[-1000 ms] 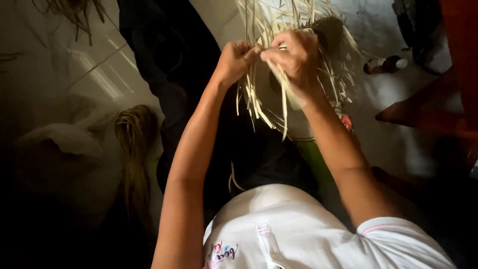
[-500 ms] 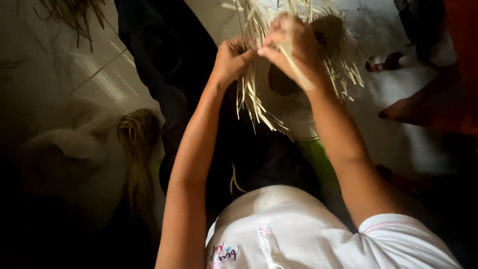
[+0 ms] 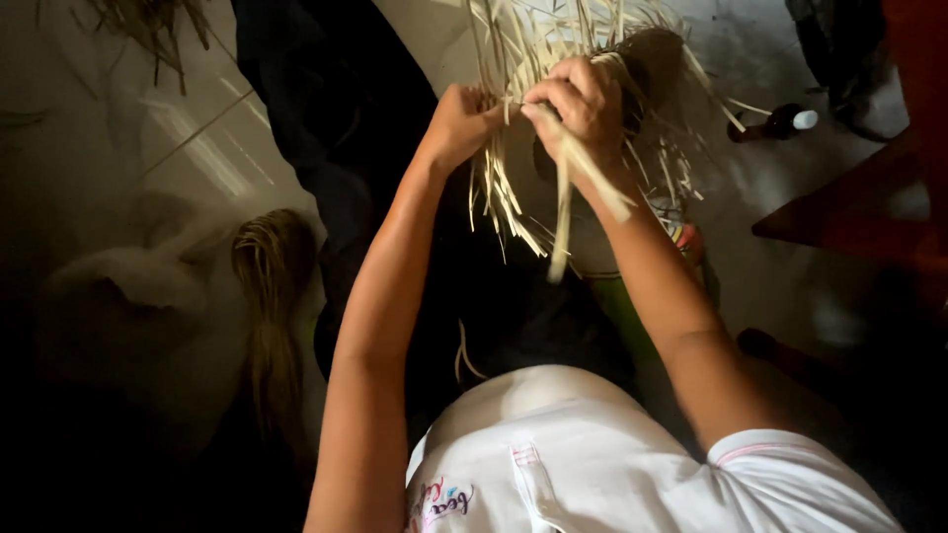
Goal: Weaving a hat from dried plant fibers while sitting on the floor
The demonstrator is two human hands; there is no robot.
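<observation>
I am looking straight down my own arms at a half-woven straw piece (image 3: pixel 592 89) held out in front of my chest, its loose pale strips fanning out and hanging down toward me. My right hand (image 3: pixel 583 104) is curled tight, fingers and thumb pinched on one flat strip (image 3: pixel 565 212) whose long axis runs from the hand almost straight down toward my body, its free end blurred. My left hand (image 3: pixel 464 123) sits just beside it on the left, closed into the edge of the weave, fingers buried among the strips so I cannot tell exactly which ones it grips. The two hands are nearly touching at the knuckles, and the right one is the nearer to the strip, since it already has hold of it; the woven body lies just beyond and above both hands. Off to the left on the pale floor (image 3: pixel 197 158) lies a bundle of dry straw (image 3: pixel 267 296), well apart from my hands, and a small dark bottle with a white cap (image 3: pixel 780 122) lies on the floor to the right. Against the frame from a second ago, the hands sit in much the same place, but the pinched strip now hangs clear below the right hand as one separate length, where before it was lost among the others.
</observation>
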